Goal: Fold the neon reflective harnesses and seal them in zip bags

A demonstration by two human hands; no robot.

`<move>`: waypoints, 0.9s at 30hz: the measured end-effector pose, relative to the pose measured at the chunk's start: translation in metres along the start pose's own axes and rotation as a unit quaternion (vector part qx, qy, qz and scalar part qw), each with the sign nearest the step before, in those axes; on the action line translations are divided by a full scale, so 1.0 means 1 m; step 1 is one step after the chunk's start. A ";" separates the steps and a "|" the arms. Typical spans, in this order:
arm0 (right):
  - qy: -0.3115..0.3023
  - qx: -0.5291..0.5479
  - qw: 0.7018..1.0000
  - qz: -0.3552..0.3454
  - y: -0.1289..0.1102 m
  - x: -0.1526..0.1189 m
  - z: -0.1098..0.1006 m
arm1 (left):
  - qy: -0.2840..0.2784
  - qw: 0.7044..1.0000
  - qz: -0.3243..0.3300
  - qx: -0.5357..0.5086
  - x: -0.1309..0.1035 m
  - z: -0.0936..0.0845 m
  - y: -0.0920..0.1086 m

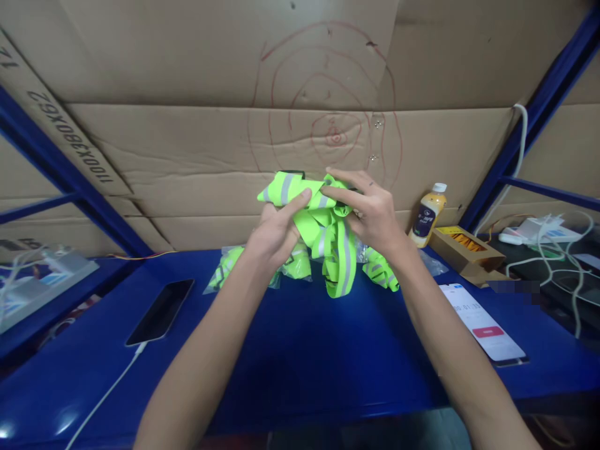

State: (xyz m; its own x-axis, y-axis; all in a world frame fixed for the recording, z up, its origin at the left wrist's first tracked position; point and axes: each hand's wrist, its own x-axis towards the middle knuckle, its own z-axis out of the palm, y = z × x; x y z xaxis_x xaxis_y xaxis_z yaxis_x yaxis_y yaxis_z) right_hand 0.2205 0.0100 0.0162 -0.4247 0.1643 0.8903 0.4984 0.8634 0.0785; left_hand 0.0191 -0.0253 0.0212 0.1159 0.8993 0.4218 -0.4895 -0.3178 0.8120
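A neon yellow-green reflective strap (344,256) with silver-grey stripes is bunched between my hands above the blue table. My left hand (279,228) grips its folded left part, thumb lying on top. My right hand (370,203) is closed on the right part of the bundle, its fingers bent over the folds. A dark buckle or edge shows at the top of the bundle. Loops of the strap hang down below the hands. Behind them on the table lie similar straps in clear plastic bags, one bag (225,269) at the left and another strap bundle (380,270) at the right.
A black phone (162,311) with a white cable lies at the left of the blue table (300,362). On the right are a lit phone (485,325), a juice bottle (429,212) and an open cardboard box (466,253). Cardboard (197,144) walls the back; power strips flank both sides.
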 end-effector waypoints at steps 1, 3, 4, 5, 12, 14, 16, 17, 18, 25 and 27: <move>-0.019 0.009 1.000 0.004 -0.001 0.000 0.000 | 0.010 1.000 0.008 0.002 0.002 -0.003 -0.002; -0.062 0.038 0.997 0.021 -0.004 0.002 -0.004 | 0.020 0.999 0.022 0.013 0.006 -0.009 -0.005; -0.082 0.061 0.994 0.032 -0.005 0.002 -0.006 | 0.022 0.999 0.026 0.021 0.007 -0.012 -0.006; -0.098 0.091 0.990 0.043 -0.005 0.003 -0.010 | 0.024 0.999 0.029 0.031 0.008 -0.015 -0.007; -0.126 0.240 0.950 0.155 0.004 0.002 -0.027 | -0.031 0.991 0.039 0.126 0.002 -0.026 -0.010; -0.188 0.276 0.928 0.167 0.004 0.002 -0.030 | -0.058 0.983 0.053 0.163 0.001 -0.027 -0.010; -0.228 0.326 0.900 0.181 0.002 0.004 -0.032 | -0.073 0.979 0.063 0.179 0.002 -0.028 -0.009; -0.227 0.343 0.891 0.191 0.000 0.005 -0.032 | -0.077 0.979 0.067 0.175 0.004 -0.029 -0.010; -0.212 0.353 0.889 0.201 -0.003 0.006 -0.032 | -0.079 0.981 0.071 0.163 0.006 -0.028 -0.010; -0.111 0.377 0.886 0.245 -0.009 0.006 -0.023 | -0.078 0.994 -0.002 0.074 0.005 -0.019 -0.023; -0.106 0.366 0.888 0.258 -0.006 0.004 -0.023 | -0.083 0.994 -0.046 0.059 0.003 -0.018 -0.028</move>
State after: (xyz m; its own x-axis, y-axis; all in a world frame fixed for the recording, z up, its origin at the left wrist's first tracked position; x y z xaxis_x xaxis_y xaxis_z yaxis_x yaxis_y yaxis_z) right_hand 0.2330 -0.0058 0.0296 -0.4527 0.6478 0.6127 0.0766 0.7129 -0.6971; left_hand 0.0175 -0.0084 -0.0071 0.3014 0.8674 0.3959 -0.3672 -0.2776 0.8878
